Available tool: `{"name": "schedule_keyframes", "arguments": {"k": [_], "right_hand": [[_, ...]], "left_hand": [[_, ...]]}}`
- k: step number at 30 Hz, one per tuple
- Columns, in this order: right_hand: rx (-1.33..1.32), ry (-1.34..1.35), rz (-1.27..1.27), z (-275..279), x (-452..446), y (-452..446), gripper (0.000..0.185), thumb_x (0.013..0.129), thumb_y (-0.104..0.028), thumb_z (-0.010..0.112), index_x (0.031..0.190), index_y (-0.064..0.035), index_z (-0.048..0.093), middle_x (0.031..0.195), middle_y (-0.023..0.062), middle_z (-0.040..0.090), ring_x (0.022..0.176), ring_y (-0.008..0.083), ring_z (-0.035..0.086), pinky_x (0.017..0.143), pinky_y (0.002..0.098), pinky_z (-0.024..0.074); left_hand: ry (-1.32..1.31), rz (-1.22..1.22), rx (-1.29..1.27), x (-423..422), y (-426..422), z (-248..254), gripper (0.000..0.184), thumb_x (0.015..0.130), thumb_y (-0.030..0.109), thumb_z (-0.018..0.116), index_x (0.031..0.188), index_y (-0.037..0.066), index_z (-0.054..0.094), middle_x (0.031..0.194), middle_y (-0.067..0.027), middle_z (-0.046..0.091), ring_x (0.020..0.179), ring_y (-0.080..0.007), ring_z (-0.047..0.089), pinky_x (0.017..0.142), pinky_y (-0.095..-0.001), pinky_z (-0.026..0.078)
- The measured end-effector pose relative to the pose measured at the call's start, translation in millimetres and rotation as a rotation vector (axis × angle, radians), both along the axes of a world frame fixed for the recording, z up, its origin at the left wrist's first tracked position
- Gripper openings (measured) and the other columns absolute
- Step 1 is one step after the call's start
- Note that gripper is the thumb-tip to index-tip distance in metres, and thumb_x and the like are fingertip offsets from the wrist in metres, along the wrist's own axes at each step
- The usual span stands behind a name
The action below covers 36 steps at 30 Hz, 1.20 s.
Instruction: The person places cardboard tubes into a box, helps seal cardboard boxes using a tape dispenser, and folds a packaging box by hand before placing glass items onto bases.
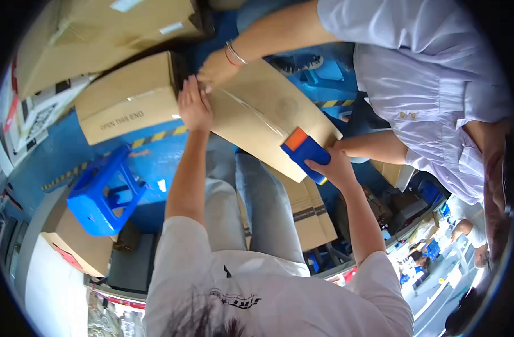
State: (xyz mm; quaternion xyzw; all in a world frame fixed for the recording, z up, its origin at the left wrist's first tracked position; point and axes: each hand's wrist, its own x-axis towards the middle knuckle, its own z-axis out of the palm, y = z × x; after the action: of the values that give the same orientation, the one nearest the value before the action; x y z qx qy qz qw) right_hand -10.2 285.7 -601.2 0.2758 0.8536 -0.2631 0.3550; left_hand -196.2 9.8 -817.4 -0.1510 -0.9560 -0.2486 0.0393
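Observation:
A long brown cardboard carton lies in front of me, with a strip of clear tape along it. My left hand rests at its left end, fingers stretched out, beside a co-worker's hand with bracelets on the wrist. My right hand grips a small dark blue box with an orange end, thumb on top, over the carton's right end. The co-worker's other arm reaches to that same end, its hand partly hidden behind mine.
Another carton, printed "OPEN THIS END", lies to the left, with a larger carton beyond it. A blue plastic stool stands on the blue floor at left. The co-worker in a pale shirt is at right. Another carton lies beside my legs.

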Motion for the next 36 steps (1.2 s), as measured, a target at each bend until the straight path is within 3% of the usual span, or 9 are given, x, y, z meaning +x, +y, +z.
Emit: {"name": "schedule_keyframes", "arguments": {"k": [3, 7, 13, 18, 21, 36], "right_hand": [[-0.082, -0.078, -0.171, -5, 13, 4, 0.05, 0.068, -0.043, 0.075, 0.089, 0.001, 0.066, 0.076, 0.0154, 0.067, 0.071, 0.0269, 0.067, 0.068, 0.0345, 0.053], [-0.086, 0.072, -0.121, -12, 62, 36, 0.051, 0.067, -0.042, 0.076, 0.091, 0.0013, 0.066, 0.076, 0.015, 0.067, 0.071, 0.026, 0.067, 0.068, 0.0341, 0.0528], [0.003, -0.092, -0.128, -2, 130, 80, 0.047, 0.067, -0.036, 0.077, 0.093, 0.0006, 0.065, 0.075, 0.0132, 0.067, 0.068, 0.0225, 0.066, 0.066, 0.0317, 0.0512], [0.011, -0.125, -0.132, -17, 181, 97, 0.046, 0.067, -0.036, 0.077, 0.092, 0.0004, 0.065, 0.075, 0.0141, 0.066, 0.068, 0.0227, 0.065, 0.065, 0.0323, 0.0507], [-0.008, -0.13, -0.155, -23, 188, 95, 0.045, 0.067, -0.036, 0.077, 0.091, 0.0003, 0.065, 0.074, 0.0143, 0.066, 0.068, 0.0228, 0.065, 0.065, 0.0325, 0.0505], [-0.051, -0.113, -0.201, -38, 190, 105, 0.044, 0.068, -0.037, 0.077, 0.088, -0.0002, 0.065, 0.073, 0.0136, 0.066, 0.067, 0.0229, 0.065, 0.063, 0.0327, 0.0503]], "left_hand": [[0.041, 0.018, -0.021, 6, -2, 7, 0.039, 0.092, 0.018, 0.044, 0.129, 0.006, 0.046, 0.124, -0.0132, 0.055, 0.119, -0.0296, 0.049, 0.099, -0.0434, 0.037], [0.107, 0.0, -0.013, -3, 0, 7, 0.04, 0.092, 0.016, 0.044, 0.13, 0.006, 0.044, 0.12, -0.0149, 0.057, 0.113, -0.0317, 0.053, 0.095, -0.0431, 0.041], [0.136, 0.02, -0.006, -3, 3, 6, 0.042, 0.093, 0.017, 0.044, 0.134, 0.01, 0.041, 0.117, -0.0149, 0.059, 0.103, -0.0331, 0.058, 0.085, -0.0417, 0.047], [0.105, 0.004, -0.023, -3, 4, 9, 0.041, 0.092, 0.02, 0.046, 0.131, 0.009, 0.044, 0.115, -0.0157, 0.06, 0.105, -0.0326, 0.057, 0.086, -0.0401, 0.047], [0.155, 0.01, -0.056, -2, 1, 3, 0.043, 0.095, 0.028, 0.043, 0.135, 0.012, 0.04, 0.116, -0.0115, 0.061, 0.099, -0.0319, 0.06, 0.08, -0.0396, 0.049], [0.12, -0.008, -0.082, -2, 2, 1, 0.041, 0.094, 0.025, 0.043, 0.132, 0.013, 0.044, 0.115, -0.0111, 0.061, 0.094, -0.0326, 0.061, 0.078, -0.0407, 0.049]]}}
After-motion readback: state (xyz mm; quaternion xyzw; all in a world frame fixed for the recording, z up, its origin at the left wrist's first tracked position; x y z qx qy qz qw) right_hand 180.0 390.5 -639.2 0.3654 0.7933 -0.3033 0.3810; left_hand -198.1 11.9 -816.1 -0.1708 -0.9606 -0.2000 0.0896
